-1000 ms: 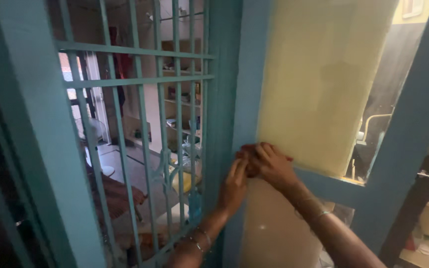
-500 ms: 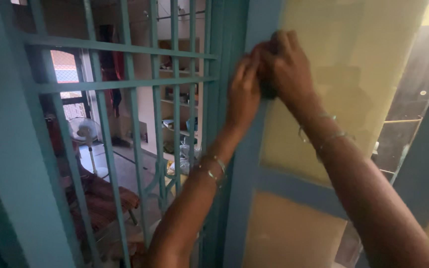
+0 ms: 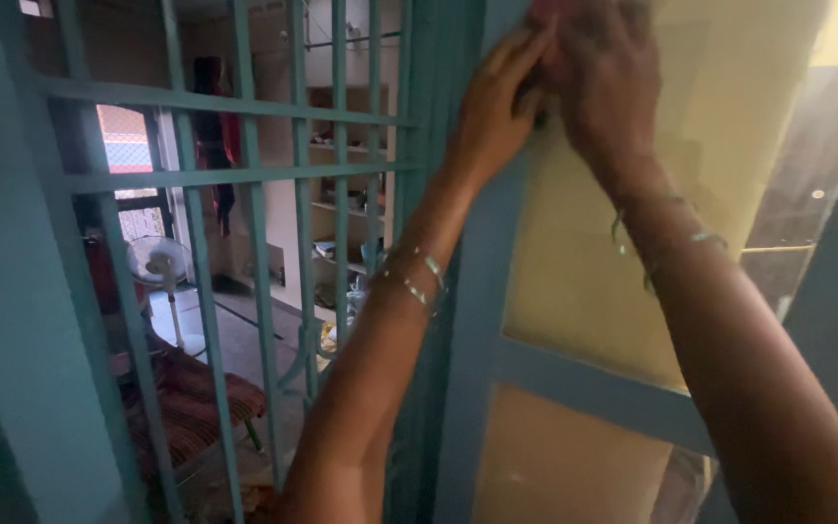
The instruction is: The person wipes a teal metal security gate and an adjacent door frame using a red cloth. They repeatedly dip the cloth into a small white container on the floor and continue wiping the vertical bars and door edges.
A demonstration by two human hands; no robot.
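1. No packages, labels or signs readable; small items on the far shelves [image 3: 341, 209] are too dim to tell
2. Teal door frame [image 3: 482, 320] runs upright mid-view, yellowish frosted panel [image 3: 594, 281] set in it, teal barred grille [image 3: 244, 175] just left
3. Both hands raised to the frame's top, at the upper edge of view; fingertips of the right hand [image 3: 603, 82] cut off by that edge
4. Left hand [image 3: 492, 112] lies against the frame, fingers stretched up, touching the right hand
5. Something dark sits between the two hands, mostly hidden; cannot tell what it is
6. Grip of either hand: cannot tell whether clenched on it or only pressing
7. Thin bangles on both wrists
8. Through the bars: white standing fan [image 3: 159, 264], striped cushion [image 3: 191, 408] low down
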